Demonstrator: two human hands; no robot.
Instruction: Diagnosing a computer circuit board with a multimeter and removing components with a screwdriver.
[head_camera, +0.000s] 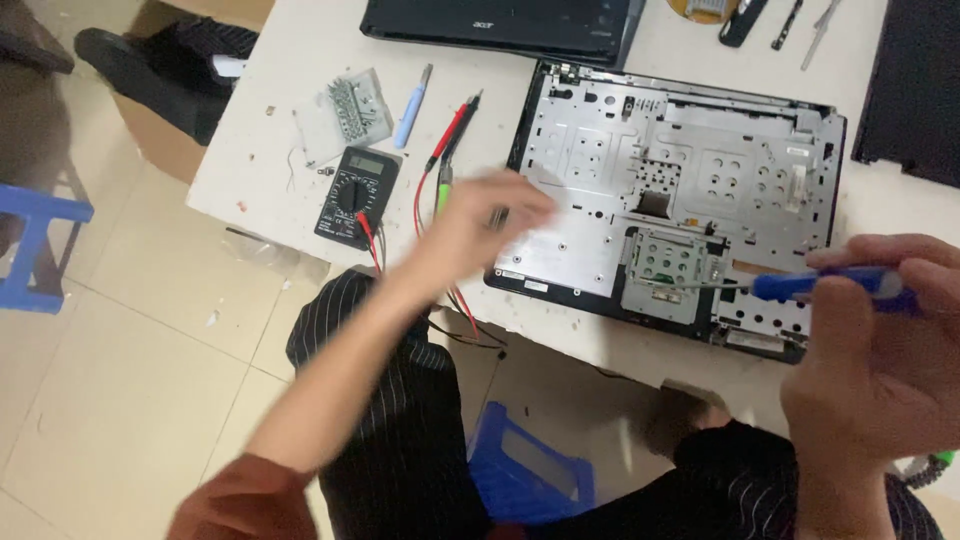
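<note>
While blurred, left hand (480, 215) fingers unreadable | right hand (880, 350) fingers pinch blue-handled screwdriver (800, 286) | perforated metal laptop chassis (680, 190).

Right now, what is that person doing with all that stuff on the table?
A person sits at a white table with an opened laptop base in front of them, its metal inside showing. The right hand holds a blue screwdriver with its tip near the laptop's front edge. The left hand is blurred, stretched out over the laptop's left side. Beside it lie a black meter with red and black leads.
</note>
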